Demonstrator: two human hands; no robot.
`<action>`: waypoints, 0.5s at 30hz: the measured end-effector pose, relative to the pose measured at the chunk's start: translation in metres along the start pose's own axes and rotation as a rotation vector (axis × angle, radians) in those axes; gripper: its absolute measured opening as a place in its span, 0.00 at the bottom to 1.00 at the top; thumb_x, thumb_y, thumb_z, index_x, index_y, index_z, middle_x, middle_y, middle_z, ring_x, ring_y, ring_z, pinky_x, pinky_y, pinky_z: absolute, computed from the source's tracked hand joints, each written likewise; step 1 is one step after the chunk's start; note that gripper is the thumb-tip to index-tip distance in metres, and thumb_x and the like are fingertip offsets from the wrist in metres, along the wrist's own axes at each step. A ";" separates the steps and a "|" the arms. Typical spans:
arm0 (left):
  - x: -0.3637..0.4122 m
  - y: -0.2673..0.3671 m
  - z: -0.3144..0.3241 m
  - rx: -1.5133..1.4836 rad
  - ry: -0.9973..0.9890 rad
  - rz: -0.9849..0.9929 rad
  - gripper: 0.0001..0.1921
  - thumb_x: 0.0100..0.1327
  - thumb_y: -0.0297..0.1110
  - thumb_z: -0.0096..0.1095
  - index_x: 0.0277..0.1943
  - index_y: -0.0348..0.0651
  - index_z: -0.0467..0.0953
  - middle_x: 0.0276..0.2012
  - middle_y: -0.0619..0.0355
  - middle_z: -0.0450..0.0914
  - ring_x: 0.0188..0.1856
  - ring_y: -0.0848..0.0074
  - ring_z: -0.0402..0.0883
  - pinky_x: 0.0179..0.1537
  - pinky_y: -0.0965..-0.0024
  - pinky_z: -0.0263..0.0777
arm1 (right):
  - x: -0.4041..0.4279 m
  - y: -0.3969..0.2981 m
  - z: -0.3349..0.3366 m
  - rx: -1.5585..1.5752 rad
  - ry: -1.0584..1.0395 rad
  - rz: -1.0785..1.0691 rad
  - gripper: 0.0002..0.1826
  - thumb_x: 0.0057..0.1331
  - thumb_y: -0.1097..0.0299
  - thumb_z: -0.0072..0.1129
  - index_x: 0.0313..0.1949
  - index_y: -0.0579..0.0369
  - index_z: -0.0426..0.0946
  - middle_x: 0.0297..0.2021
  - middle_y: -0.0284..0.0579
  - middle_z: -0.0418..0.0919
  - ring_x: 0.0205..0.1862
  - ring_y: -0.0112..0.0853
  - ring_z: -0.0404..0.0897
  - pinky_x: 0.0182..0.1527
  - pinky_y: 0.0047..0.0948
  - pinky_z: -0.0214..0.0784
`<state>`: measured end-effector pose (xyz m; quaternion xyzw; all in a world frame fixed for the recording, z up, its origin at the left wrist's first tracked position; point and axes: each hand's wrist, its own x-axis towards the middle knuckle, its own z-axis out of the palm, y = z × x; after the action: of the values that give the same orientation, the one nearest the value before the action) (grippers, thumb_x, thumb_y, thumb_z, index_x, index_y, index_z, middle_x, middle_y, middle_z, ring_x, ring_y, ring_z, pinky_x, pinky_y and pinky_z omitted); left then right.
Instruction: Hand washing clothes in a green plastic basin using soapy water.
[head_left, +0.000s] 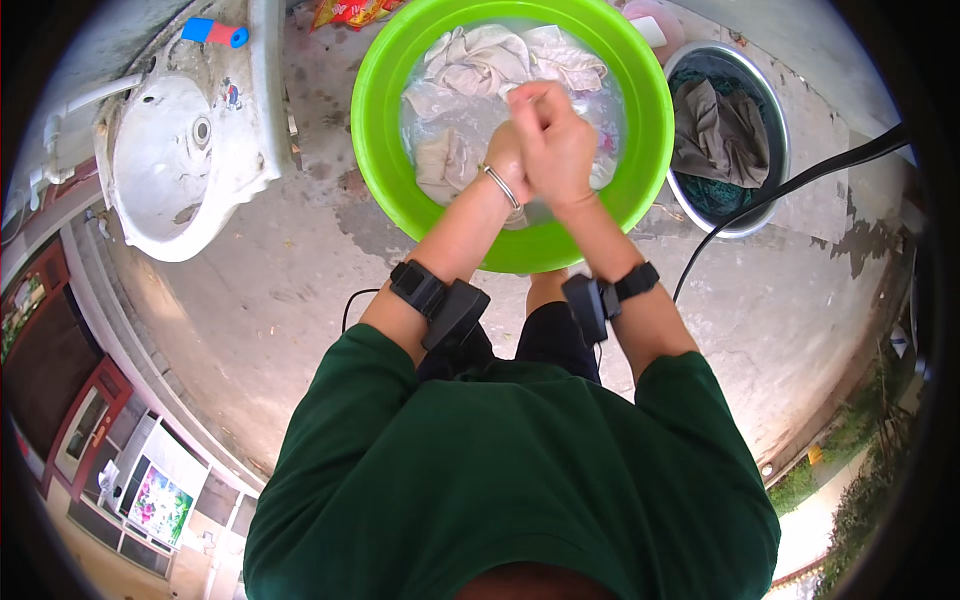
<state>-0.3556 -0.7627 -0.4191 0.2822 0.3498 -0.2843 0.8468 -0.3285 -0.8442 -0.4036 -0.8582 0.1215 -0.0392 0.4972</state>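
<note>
A large green plastic basin (652, 135) holds cloudy, soapy water and soaked pale cloth (480, 60). Over its middle my two hands are pressed together. My left hand (510, 161), with a metal bangle at the wrist, lies partly behind the other. My right hand (559, 142) is curled, its fingers bent towards the upper left. A small bit of whitish material shows by the fingertips; whether it is gripped cloth or suds behind them cannot be told. More pale cloth (442, 161) lies in the water to the left of my hands.
Right of the basin stands a metal tub (784, 150) with grey and dark green cloth. A black cable (810, 176) crosses over it. At left is a white ceramic washbasin (161, 157) with a blue-and-red object (216, 33) on its ledge. A red-and-yellow packet (349, 11) lies beyond the green basin.
</note>
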 end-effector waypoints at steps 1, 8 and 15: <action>0.004 -0.002 0.000 -0.010 0.028 0.033 0.12 0.73 0.44 0.43 0.36 0.51 0.69 0.19 0.66 0.64 0.13 0.84 0.56 0.12 0.78 0.47 | -0.001 0.003 0.001 0.005 -0.012 -0.004 0.11 0.66 0.58 0.56 0.37 0.52 0.78 0.17 0.42 0.78 0.18 0.29 0.75 0.25 0.31 0.66; -0.015 0.012 -0.006 0.225 -0.085 -0.129 0.12 0.73 0.42 0.44 0.34 0.50 0.69 0.21 0.66 0.68 0.17 0.82 0.64 0.15 0.77 0.56 | -0.006 0.004 0.005 0.072 0.008 0.023 0.12 0.68 0.58 0.53 0.37 0.51 0.79 0.19 0.43 0.79 0.21 0.32 0.79 0.28 0.30 0.69; -0.018 0.006 0.001 0.270 -0.001 -0.044 0.11 0.73 0.44 0.45 0.38 0.50 0.70 0.21 0.67 0.67 0.16 0.83 0.63 0.14 0.77 0.53 | 0.002 0.002 0.007 0.019 0.001 -0.104 0.11 0.68 0.60 0.53 0.38 0.52 0.79 0.20 0.44 0.79 0.22 0.33 0.78 0.27 0.31 0.68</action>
<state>-0.3612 -0.7545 -0.4033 0.3856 0.3140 -0.3473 0.7951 -0.3254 -0.8397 -0.4091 -0.8586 0.0766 -0.0664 0.5025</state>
